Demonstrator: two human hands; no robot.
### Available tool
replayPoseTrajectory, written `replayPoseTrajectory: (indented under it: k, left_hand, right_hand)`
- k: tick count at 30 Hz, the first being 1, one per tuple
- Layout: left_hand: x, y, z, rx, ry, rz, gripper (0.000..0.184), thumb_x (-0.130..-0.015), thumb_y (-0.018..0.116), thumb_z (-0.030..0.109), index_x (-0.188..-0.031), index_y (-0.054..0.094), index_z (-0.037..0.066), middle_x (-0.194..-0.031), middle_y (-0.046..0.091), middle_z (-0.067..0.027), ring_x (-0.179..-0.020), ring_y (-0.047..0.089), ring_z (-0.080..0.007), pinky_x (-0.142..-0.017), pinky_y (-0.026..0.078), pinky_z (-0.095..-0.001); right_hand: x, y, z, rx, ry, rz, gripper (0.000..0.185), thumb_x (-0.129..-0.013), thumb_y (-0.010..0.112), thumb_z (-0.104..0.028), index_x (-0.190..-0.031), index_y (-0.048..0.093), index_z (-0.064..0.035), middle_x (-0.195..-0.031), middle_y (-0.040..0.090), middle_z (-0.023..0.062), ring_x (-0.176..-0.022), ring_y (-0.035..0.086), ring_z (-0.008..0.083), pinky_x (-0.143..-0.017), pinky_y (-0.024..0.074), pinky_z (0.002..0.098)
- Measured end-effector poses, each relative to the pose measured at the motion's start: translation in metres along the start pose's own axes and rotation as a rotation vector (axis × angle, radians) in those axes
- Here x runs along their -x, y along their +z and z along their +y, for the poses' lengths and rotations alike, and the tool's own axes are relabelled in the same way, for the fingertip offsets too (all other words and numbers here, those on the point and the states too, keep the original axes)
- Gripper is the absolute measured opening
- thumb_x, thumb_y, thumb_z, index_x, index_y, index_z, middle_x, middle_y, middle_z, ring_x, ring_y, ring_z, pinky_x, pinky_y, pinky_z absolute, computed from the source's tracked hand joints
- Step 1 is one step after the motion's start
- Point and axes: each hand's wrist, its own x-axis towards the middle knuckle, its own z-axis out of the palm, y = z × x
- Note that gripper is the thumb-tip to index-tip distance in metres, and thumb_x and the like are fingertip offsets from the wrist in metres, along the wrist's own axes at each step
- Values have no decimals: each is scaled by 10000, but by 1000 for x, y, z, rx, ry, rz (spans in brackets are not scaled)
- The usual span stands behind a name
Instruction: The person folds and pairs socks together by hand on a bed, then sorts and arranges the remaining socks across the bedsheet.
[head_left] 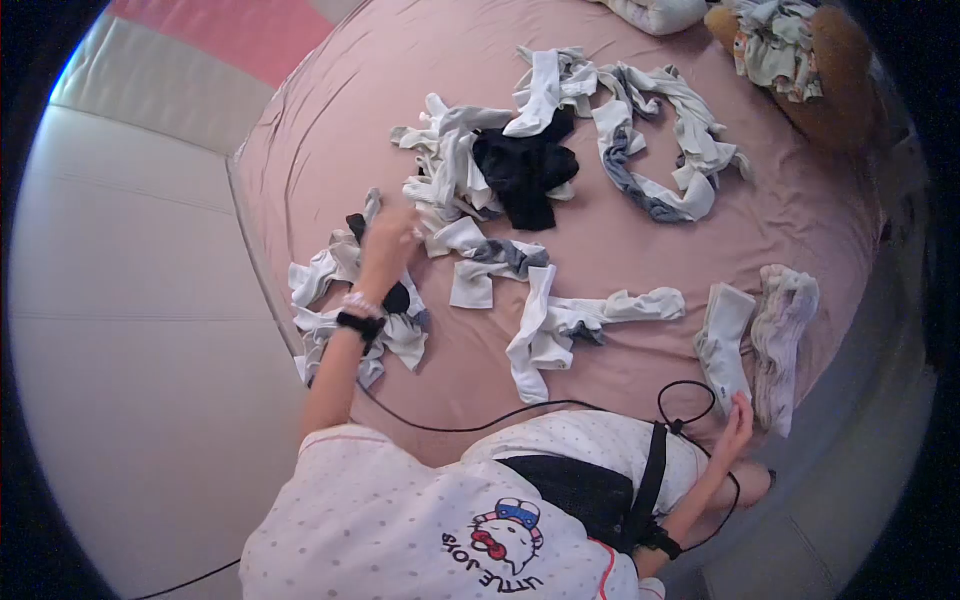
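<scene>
My left hand [393, 238] reaches over the left-hand heap of socks [318, 275], at the edge of the middle pile of white socks [447, 160]. Its fingers are blurred, so whether they grip a sock does not show. On the right, my right hand [737, 428] has its fingers stretched out. Their tips are at the lower end of a flat white sock [725, 330], seemingly touching it. Beside that sock lies a ribbed pale sock or pair [782, 340]. Black socks [525, 165] are bunched against the middle pile.
Several white and grey socks lie crossed on the pink sheet [620, 380], and more form a loop [660, 205] farther back. A brown plush toy [845, 75] stands at the back right. A black cable [450, 430] runs in front of my legs. The bed's edge borders a pale floor [130, 300].
</scene>
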Motion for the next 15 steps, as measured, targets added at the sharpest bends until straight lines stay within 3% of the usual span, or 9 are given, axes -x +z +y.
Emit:
replayPoseTrajectory:
  k: [3,5,7,9,10,12,15]
  left_hand:
    - [-39,50,20,-166,145,-39,346,-730,555,45,-1074,526,22,-1037,564,-118,-962,536,-313,-811,440,-408]
    - [-56,64,20,-189,-14,56,333,-750,541,46,-1082,520,36,-1011,560,-116,-921,553,-300,-747,469,-420]
    - [-61,62,15,-233,-22,88,320,-731,569,68,-1051,555,58,-976,575,-108,-892,567,-295,-724,483,-419]
    - [-59,45,-2,-238,-73,-99,246,-697,602,87,-941,613,67,-920,603,-103,-858,580,-296,-719,488,-417]
    - [-57,37,-9,-166,-112,-15,190,-665,618,83,-852,646,64,-869,628,-114,-820,586,-304,-717,484,-402]
    - [-50,14,-23,16,-340,-2,168,-698,582,78,-845,648,35,-830,634,-126,-797,600,-270,-705,479,-369]
    - [-31,-5,-90,383,-414,276,179,-786,550,109,-906,611,-9,-842,632,-101,-755,597,-209,-676,470,-321]
  right_hand:
    - [4,-1,-9,-23,13,9,221,-912,445,-80,-1038,581,40,-1140,581,143,-1087,524,252,-957,387,345]
    - [6,-2,-12,-30,28,21,222,-914,444,-80,-1042,580,40,-1141,581,141,-1085,526,249,-955,388,343]
    - [7,-5,-8,-36,36,23,224,-916,442,-81,-1046,579,39,-1142,582,139,-1082,527,245,-952,390,341]
    - [5,-2,-1,-51,39,26,226,-918,440,-78,-1053,579,37,-1137,585,136,-1077,531,244,-951,389,338]
    - [5,-1,1,-56,42,29,226,-918,440,-78,-1053,579,37,-1137,585,136,-1077,531,244,-951,389,338]
    - [5,-2,1,-93,91,32,225,-918,437,-72,-1055,580,36,-1128,590,133,-1068,535,242,-947,392,335]
    - [4,0,-2,-128,91,46,225,-921,436,-77,-1053,582,34,-1117,594,130,-1056,541,238,-942,396,332]
